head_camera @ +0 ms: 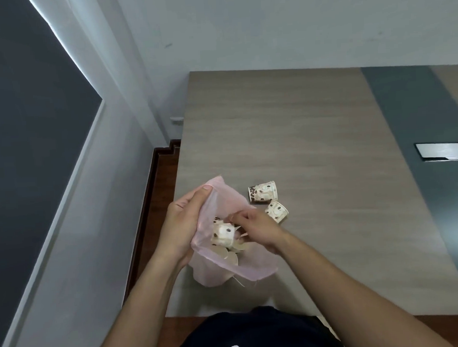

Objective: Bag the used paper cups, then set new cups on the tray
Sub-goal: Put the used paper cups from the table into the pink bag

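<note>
A thin pink plastic bag (pixel 225 200) stands open near the table's front left corner. My left hand (pixel 183 218) grips its left rim and holds the mouth wide. My right hand (pixel 254 227) reaches into the mouth, fingers pinched on a white paper cup with brown bean print (pixel 221 233). Several more cups lie inside the bag beneath it. Two matching cups lie on their sides on the table right of the bag: one (pixel 262 191) farther back, one (pixel 277 211) closer, just beyond my right hand. No tray is in view.
The wood-grain table (pixel 300 132) has a dark grey strip down its right side with a shiny metal cover plate (pixel 444 151). The table's left edge drops to a brown floor beside a grey wall.
</note>
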The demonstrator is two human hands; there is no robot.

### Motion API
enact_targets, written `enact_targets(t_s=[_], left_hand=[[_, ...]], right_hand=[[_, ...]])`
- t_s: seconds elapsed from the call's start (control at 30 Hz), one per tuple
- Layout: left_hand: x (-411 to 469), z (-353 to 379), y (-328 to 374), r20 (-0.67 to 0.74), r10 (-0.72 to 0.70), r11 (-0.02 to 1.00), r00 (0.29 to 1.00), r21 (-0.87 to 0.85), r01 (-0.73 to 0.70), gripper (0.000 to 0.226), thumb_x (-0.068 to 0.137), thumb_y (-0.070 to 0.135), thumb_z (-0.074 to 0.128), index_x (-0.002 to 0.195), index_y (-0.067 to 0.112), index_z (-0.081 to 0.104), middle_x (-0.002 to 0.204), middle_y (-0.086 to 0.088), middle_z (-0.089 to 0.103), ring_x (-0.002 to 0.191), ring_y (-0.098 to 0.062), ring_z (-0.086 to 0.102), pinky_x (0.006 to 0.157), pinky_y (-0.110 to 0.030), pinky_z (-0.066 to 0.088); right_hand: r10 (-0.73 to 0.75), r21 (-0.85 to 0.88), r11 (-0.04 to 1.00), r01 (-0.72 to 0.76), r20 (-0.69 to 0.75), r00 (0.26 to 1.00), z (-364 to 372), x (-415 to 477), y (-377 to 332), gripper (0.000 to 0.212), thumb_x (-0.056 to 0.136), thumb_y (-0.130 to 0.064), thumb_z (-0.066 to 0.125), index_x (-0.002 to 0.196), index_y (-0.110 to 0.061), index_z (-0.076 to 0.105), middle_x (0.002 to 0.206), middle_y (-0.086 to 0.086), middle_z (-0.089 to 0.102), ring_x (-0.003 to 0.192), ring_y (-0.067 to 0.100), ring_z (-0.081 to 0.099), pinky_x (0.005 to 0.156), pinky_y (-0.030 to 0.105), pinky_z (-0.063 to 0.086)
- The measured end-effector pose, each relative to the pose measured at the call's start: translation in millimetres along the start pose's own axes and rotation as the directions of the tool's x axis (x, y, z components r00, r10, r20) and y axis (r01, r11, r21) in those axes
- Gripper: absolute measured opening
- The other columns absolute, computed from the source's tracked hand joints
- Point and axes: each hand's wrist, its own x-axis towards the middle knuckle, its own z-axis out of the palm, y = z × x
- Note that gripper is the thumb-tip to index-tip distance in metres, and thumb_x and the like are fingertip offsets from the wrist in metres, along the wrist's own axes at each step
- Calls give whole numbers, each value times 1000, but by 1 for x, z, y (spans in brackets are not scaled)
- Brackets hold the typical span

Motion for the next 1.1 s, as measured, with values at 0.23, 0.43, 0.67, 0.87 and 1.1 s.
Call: enact_targets(t_s=[0.23,0.43,0.67,0.87,1.1], left_hand=[[-5,8,-2,22,-38,996,999,-75,40,25,110,31,67,121,22,88,122,-22,83,109,-30,75,99,-45,56],[-4,9,0,-16,-59,991,998,-117,57,25,111,25,65,119,20,89,123,-9,86,115,-24,81,106,-41,58],[-3,9,-9,-29,-71,994,997,-90,68,25,110,30,66,120,22,88,121,-12,86,115,-31,79,102,-45,60],[-2,3,-19,-71,-83,996,994,-50,80,26,110,33,67,121,23,87,123,-11,85,123,-36,79,116,-59,57],[-7,-14,-20,-129,-91,996,988,-35,87,26,111,32,64,121,24,87,124,-9,85,124,-32,78,115,-55,57]], right_hand=[[-17,-54,998,18,19,1000,4,9,5,36,103,-26,68,138,-16,73,133,22,76,103,23,76,110,54,58],[-46,120,992,37,73,996,-59,7,-33,30,114,-22,57,130,-3,75,129,11,82,104,27,83,88,31,66],[27,126,992,16,-332,943,-118,27,-9,30,114,-26,58,132,-4,67,127,10,73,92,27,75,79,36,64],[3,-179,980,-84,-408,913,-126,48,42,27,111,-43,60,127,-21,62,127,5,68,100,31,76,86,50,67],[-35,-613,785,-87,-185,982,-134,75,94,26,104,-32,66,118,-22,86,127,11,77,113,24,72,92,28,48]])
